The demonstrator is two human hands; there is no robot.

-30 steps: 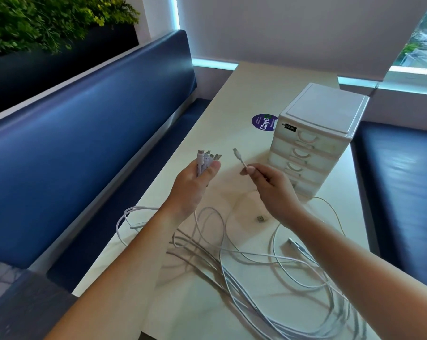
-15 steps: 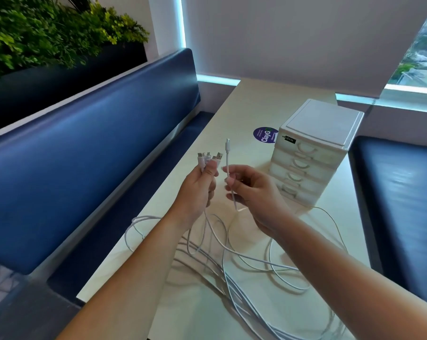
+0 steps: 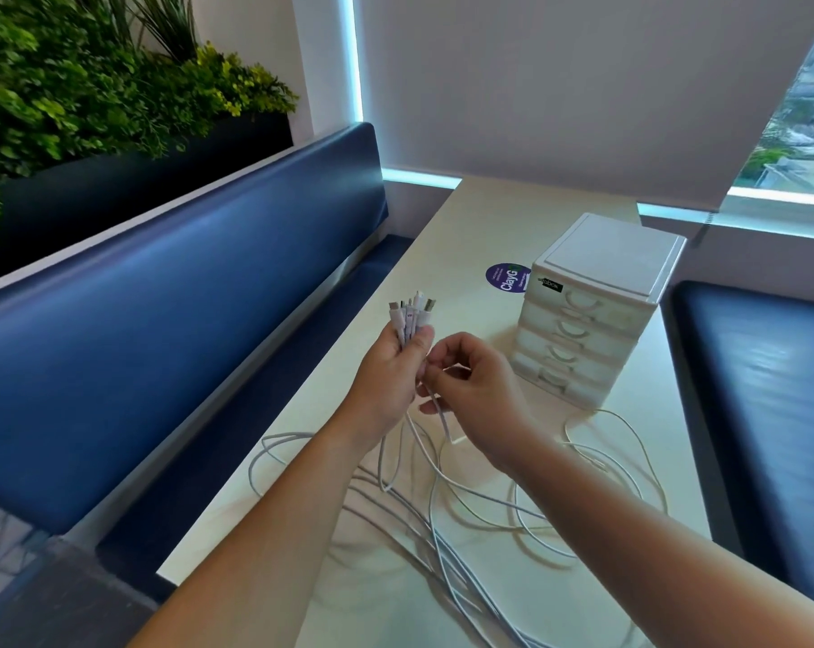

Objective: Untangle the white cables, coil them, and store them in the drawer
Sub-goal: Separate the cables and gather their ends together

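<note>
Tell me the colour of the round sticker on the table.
Purple with white lettering; the sticker shows in the head view, beside the drawer unit.

Table [image 3: 480, 236] runs ahead of you. Drawer unit [image 3: 592, 315] stands on table, right of centre, drawers facing you. Round sticker [image 3: 505, 278] lies on table just left of unit. Your left hand [image 3: 391, 371] is raised above table, left of unit, cable plugs [image 3: 412, 315] bunched upright in it. Your right hand [image 3: 475, 390] is just right of left hand, touching it. Cables [image 3: 466, 516] hang from hands, sprawl on table nearer you. Bench [image 3: 162, 320] runs along table's left; second seat [image 3: 760, 390] right. Planter [image 3: 91, 109] behind left bench.
</note>
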